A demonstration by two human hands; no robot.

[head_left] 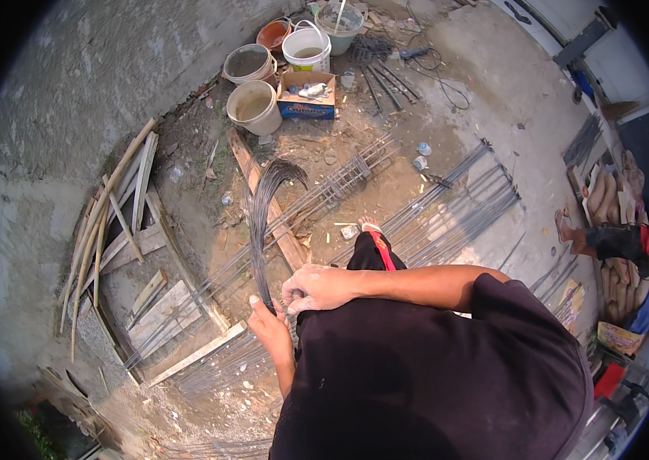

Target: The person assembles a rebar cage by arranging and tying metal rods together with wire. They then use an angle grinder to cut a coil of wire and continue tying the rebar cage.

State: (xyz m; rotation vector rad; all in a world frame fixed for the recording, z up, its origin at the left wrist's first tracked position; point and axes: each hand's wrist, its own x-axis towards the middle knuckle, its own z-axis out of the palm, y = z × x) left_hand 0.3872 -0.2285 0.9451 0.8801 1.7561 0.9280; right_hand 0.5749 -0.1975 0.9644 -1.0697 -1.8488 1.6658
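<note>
A bundle of thin dark binding wire (pixel 260 230) rises from my hands, its upper end fanned and curving over to the right. My left hand (pixel 271 331) is closed round the bundle's lower end, thumb pointing up. Close against it, my right hand (pixel 318 288) reaches across my body with its fingers curled in. Whatever lies between those right fingertips is too small or hidden to make out. Behind the wire, a wooden plank (pixel 263 195) and a long rebar cage (pixel 332 184) lie on the ground.
Buckets (pixel 254 109) and a blue cardboard box (pixel 308 109) stand by the far wall. Bamboo poles and boards (pixel 140 180) lean at the left. Long steel bars (pixel 455 207) lie to the right. Another person's leg and dark shorts (pixel 617 241) show at the right edge, near stacked sacks.
</note>
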